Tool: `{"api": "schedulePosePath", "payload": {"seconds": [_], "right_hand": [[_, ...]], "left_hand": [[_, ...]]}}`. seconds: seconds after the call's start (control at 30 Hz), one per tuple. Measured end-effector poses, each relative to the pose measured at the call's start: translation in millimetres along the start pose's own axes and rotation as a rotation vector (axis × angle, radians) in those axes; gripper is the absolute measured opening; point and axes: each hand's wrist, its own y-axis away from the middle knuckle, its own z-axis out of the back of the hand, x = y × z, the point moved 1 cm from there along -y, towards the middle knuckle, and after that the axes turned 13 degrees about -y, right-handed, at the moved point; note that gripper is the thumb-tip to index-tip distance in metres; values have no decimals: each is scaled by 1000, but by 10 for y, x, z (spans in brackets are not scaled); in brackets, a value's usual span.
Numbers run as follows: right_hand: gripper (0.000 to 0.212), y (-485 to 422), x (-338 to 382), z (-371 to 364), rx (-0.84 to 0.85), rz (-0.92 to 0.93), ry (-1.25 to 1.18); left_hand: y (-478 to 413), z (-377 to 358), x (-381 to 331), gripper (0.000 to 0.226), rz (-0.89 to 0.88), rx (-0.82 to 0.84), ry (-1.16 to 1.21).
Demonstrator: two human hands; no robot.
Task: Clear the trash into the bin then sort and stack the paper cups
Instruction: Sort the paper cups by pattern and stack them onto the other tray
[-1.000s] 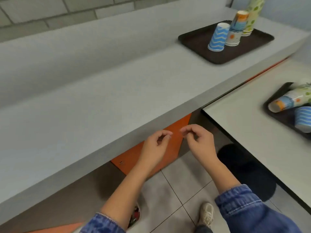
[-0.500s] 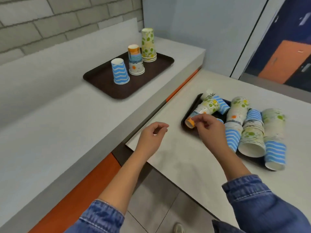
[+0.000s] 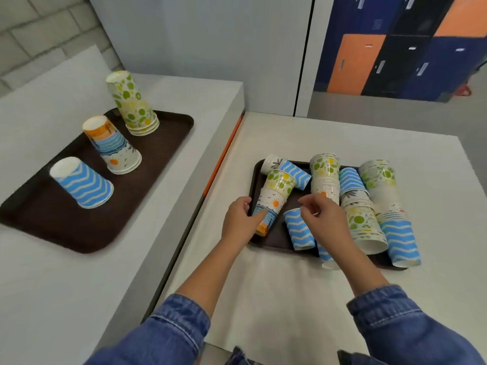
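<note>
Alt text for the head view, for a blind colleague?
The left hand grips a sunset-print cup lying on the right tray of jumbled cups; the right hand reaches over a blue wave cup. Upside-down cups stand on the left tray.

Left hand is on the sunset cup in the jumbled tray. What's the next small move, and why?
Probably lift the sunset cup off the right tray with the left hand, which grips it, pulling it free of the lime-print cup at its far end. A matching sunset stack stands on the left tray.
</note>
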Motion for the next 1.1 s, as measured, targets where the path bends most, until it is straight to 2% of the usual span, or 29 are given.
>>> {"api": "schedulePosePath", "payload": {"seconds": [0.23, 0.37, 0.47, 0.53, 0.6, 0.67, 0.73, 0.87, 1.1], "right_hand": [[18, -224, -130, 44, -65, -43, 22], [21, -318, -180, 118, -69, -55, 13], [23, -396, -235, 138, -72, -52, 29], [28, -461, -218, 117, -38, 91, 108], [37, -559, -168, 56, 69, 397, 276], [54, -695, -148, -25, 193, 684, 532], [75, -819, -88, -93, 324, 830, 755], [83, -887, 124, -146, 473, 970, 891], [83, -919, 136, -134, 439, 961, 855]], "left_hand": [[-533, -476, -128, 91, -1, 78, -271], [-605, -605, -92, 81, 22, 65, -359], [-600, -587, -58, 75, 48, 44, -293], [-567, -482, -51, 75, 47, 14, -243], [-526, -335, -38, 75, 25, 7, -171], [-458, -173, -53, 69, 0, 64, -92], [-374, -12, -104, 62, -9, 158, -59], [-221, 232, -230, 56, -11, 280, 7], [-21, 464, -282, 68, -47, 353, 56]]}}
